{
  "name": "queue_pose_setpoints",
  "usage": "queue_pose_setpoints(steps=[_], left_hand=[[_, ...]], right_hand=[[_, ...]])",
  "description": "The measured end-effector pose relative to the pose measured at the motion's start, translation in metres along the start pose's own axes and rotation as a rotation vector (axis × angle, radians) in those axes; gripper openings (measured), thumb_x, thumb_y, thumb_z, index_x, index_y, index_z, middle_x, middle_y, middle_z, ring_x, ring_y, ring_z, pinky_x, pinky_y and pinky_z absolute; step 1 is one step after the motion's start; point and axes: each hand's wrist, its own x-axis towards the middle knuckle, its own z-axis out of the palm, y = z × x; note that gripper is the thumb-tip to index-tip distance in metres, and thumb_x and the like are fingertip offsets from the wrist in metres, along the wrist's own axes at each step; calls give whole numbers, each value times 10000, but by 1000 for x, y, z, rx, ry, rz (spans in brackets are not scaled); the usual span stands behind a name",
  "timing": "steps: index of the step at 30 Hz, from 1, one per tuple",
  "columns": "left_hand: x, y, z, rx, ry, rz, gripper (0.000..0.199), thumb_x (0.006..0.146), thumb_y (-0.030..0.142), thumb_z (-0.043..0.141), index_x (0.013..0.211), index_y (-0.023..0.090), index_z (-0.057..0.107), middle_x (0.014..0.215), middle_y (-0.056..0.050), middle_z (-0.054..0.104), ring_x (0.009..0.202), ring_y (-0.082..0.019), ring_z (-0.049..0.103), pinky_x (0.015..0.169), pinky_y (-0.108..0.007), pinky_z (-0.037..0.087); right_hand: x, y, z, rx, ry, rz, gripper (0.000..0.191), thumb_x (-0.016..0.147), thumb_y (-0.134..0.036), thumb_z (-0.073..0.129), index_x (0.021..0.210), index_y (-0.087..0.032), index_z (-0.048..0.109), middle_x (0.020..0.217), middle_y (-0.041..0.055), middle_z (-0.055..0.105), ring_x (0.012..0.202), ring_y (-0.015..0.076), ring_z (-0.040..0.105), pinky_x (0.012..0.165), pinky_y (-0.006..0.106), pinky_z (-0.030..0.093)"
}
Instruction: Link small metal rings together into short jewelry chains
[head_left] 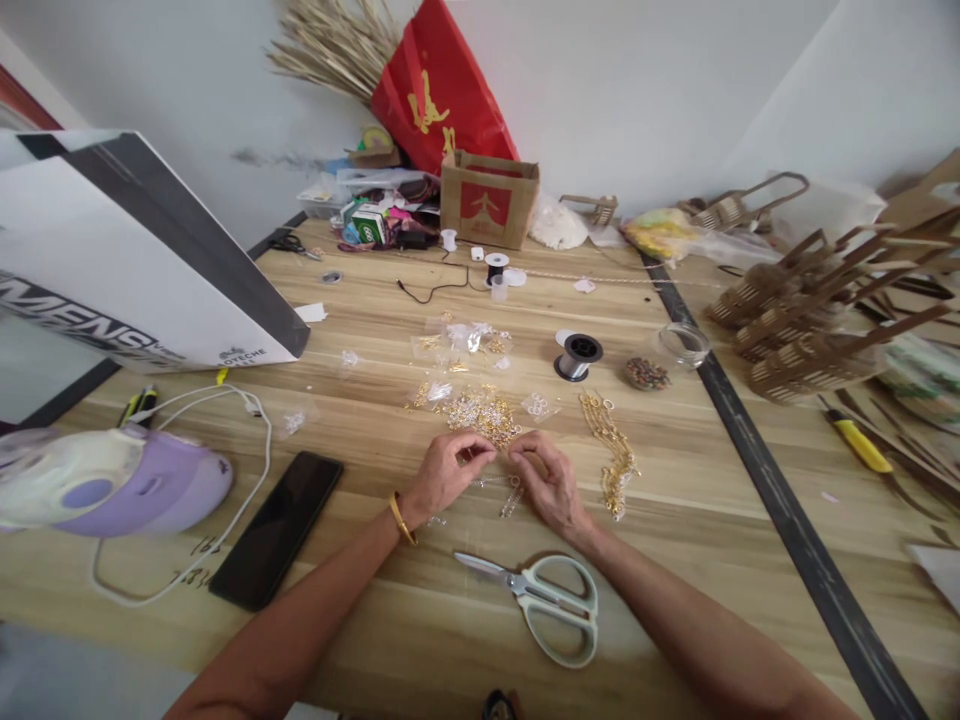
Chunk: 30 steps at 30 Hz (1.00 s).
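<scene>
My left hand [454, 470] and my right hand [551, 480] face each other at the near edge of a pile of gold and clear beads [480, 410]. Thumb and fingertips are pinched together on both hands. Whatever lies between them is too small to make out. Below the fingers hangs or lies a thin strand of clear beads [512, 498]; I cannot tell whether a hand holds it. To the right of my right hand lie gold beaded chains [611, 450]. Closer to me, white-handled scissors [536, 600] rest on the table between my forearms.
A black phone [277, 530] and a purple-and-white appliance [150, 485] with a white cord are at left. Beyond the beads stand a wire spool [577, 357], a bowl of brown beads [646, 374] and a paper bag [489, 200]. Woven baskets [802, 320] crowd the right.
</scene>
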Motion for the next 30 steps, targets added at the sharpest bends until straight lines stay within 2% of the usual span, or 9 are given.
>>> queue_pose_setpoints(steps=[6,12,22,30], left_hand=[[2,-9,-5,109,44,11,71,790,149,600,755,139,661,761,-47,668,704,-145,594,691,-253,469],[6,-10,-8,227,-42,35,84,803,145,596,779,157,676,791,-54,676,761,-172,594,738,-296,460],[15,-5,-2,536,-211,156,119,843,159,560,901,166,665,888,-58,607,885,-194,551,818,-325,440],[28,-3,9,681,-244,262,146,882,231,514,851,166,640,872,-54,543,904,-209,489,836,-365,412]], right_hand=[[1,11,-1,73,148,114,129,893,-312,513,846,-200,555,794,23,562,767,164,533,713,296,440],[4,12,-4,141,225,221,188,883,-378,520,839,-196,535,750,12,534,713,155,509,664,282,424],[7,11,-5,175,241,281,197,864,-382,548,824,-189,539,735,7,540,700,149,505,653,267,422],[10,12,-8,177,251,281,210,854,-389,558,797,-189,538,720,7,539,686,148,504,647,266,426]])
